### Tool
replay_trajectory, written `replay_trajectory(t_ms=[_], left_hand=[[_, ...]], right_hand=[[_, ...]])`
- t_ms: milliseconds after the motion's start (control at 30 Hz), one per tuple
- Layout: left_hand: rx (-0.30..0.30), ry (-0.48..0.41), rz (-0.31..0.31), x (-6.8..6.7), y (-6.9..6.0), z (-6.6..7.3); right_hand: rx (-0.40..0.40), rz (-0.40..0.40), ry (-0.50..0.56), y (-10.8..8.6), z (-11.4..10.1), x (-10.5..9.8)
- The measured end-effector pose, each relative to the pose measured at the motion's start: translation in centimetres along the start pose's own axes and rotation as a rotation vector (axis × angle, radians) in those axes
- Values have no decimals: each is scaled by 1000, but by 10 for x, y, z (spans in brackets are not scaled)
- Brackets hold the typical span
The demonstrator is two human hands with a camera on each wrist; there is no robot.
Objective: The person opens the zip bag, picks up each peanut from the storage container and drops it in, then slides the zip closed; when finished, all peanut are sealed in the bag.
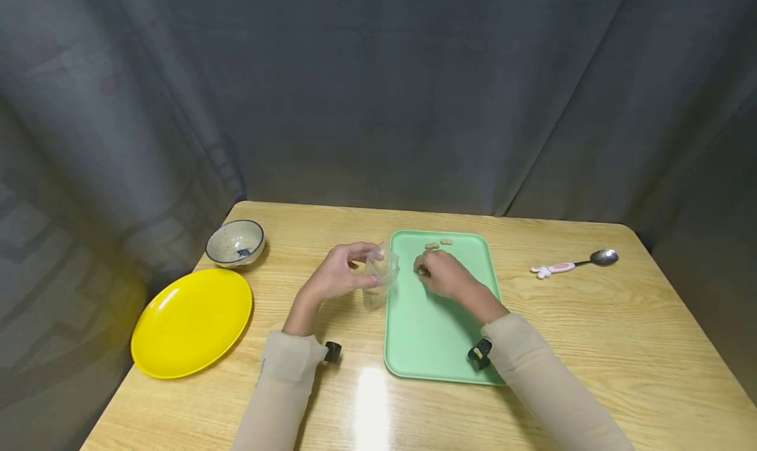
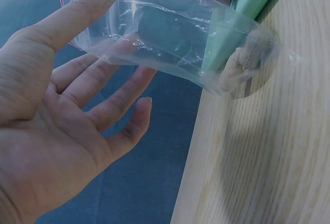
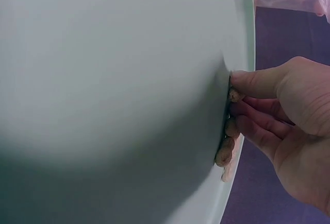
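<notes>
My left hand [image 1: 338, 272] holds a clear zip bag [image 1: 380, 273] by its upper part, thumb on one side and fingers on the other. Peanuts [image 2: 240, 62] lie at the bottom of the bag, low over the table beside the tray. On the green tray [image 1: 434, 352], my right hand [image 1: 445, 275] pinches a peanut [image 3: 235, 96] between thumb and fingers, at the tray's surface. Just beyond that hand lie more peanuts [image 1: 432, 246] near the tray's far edge. In the right wrist view they sit right beside the fingertips [image 3: 242, 123].
A yellow plate [image 1: 192, 323] lies at the left table edge, with a patterned bowl [image 1: 235, 244] behind it. To the right of the tray rests a spoon [image 1: 603, 258] with a rabbit-shaped handle. A dark curtain [image 1: 378, 96] hangs behind the wooden table [image 1: 621, 332].
</notes>
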State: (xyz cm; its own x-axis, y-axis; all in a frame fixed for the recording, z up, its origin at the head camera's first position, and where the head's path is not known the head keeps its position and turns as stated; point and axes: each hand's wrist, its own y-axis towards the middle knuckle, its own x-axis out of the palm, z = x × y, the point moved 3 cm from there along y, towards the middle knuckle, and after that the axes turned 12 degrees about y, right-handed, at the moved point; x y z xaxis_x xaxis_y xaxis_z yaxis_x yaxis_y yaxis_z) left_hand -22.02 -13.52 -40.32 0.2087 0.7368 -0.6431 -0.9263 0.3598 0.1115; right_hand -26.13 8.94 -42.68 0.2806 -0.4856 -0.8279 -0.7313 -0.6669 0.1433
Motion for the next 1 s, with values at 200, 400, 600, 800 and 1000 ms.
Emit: replay_trajectory(t_ms=[200,400,600,800,1000], left_hand=[[0,-19,6,1,1,1],[-6,-24,3,2,0,0],[-1,1,1,0,0,1],[1,9,0,-1,0,1],[-10,-2,-1,0,0,2]], right_hand=[[45,19,27,-1,1,-1],[16,67,24,-2,-1,-6],[-53,141,-48,3,-15,-19],[-134,191,-124,7,-37,-30],[-180,241,-223,8,-59,-38]])
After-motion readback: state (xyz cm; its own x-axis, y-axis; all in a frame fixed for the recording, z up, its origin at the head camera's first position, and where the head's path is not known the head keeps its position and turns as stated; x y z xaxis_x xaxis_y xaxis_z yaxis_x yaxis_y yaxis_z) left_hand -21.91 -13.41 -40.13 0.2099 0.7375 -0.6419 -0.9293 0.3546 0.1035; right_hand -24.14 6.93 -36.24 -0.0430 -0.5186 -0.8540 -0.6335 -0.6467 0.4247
